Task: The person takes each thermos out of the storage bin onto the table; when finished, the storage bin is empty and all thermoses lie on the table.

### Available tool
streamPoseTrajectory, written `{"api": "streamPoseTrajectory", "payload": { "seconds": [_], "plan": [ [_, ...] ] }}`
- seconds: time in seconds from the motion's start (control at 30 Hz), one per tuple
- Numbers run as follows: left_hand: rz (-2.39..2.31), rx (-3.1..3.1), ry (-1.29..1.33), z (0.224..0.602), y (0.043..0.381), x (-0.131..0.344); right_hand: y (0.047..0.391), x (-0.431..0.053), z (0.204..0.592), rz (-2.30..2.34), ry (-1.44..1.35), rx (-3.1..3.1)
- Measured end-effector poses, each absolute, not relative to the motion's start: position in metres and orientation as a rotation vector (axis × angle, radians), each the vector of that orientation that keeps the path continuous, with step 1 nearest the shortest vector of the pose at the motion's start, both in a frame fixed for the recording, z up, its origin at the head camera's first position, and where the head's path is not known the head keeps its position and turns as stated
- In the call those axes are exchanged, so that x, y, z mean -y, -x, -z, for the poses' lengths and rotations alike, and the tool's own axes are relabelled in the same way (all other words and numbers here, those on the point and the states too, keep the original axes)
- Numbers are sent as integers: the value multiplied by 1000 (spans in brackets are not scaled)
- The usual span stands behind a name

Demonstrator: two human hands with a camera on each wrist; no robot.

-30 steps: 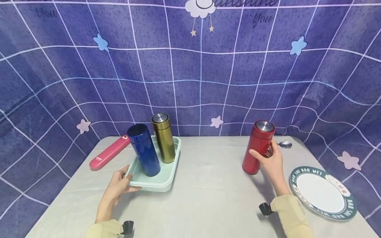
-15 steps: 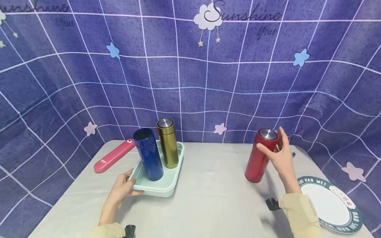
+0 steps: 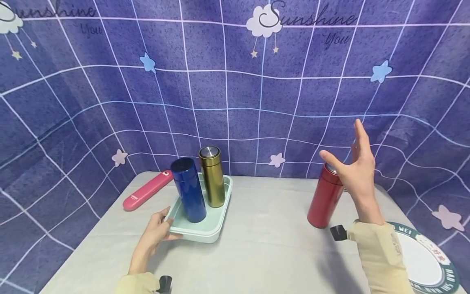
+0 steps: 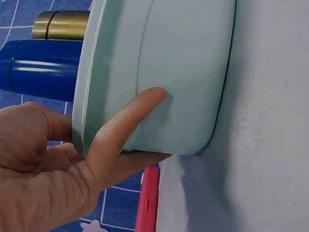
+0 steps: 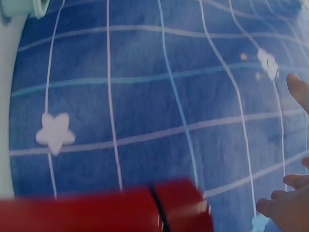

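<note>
My left hand [image 3: 155, 232] grips the near left corner of a pale green tray [image 3: 198, 236], thumb at the rim. One finger lies along the tray's outer wall in the left wrist view. Two thermos bottles stand upright in the tray, a blue one [image 3: 189, 194] in front and a gold one [image 3: 214, 181] behind. Over on the right, a red thermos bottle [image 3: 324, 200] stands on the table. Just above its lid, my right hand [image 3: 358, 175] is raised with fingers and thumb spread, holding nothing; it covers part of the lid in the head view.
A pink elongated case [image 3: 148, 191] lies left of the tray. At the right edge of the table sits a white plate with a green lettered rim [image 3: 451, 271], partly behind the right sleeve. A blue patterned curtain [image 3: 242, 92] hangs behind the table.
My right hand has let go of the red thermos bottle and risen above it. The left hand keeps its hold on the tray. The head view has shifted slightly.
</note>
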State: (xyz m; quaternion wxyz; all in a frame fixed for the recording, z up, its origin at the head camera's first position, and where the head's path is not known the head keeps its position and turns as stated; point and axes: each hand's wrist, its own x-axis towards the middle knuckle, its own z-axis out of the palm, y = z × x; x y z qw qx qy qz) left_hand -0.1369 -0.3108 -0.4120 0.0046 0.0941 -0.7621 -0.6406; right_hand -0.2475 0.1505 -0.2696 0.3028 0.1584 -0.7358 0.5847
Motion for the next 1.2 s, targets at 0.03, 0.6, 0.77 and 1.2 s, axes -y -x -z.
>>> {"api": "streamPoseTrajectory", "payload": {
  "seconds": [0.03,0.6,0.77,1.2],
  "plan": [
    [2006,2385,-293,411,137,311,247,-145,268,-1558,-446,1922],
    [1973,2325,-339,411,131,304,266,-32,319,-1967,-790,1844],
    [1966,2309,-359,413,131,302,276,-1,343,-2052,-811,1955],
    [1918,2314,-365,414,132,302,272,48,357,-2171,-885,2099]
  ]
}}
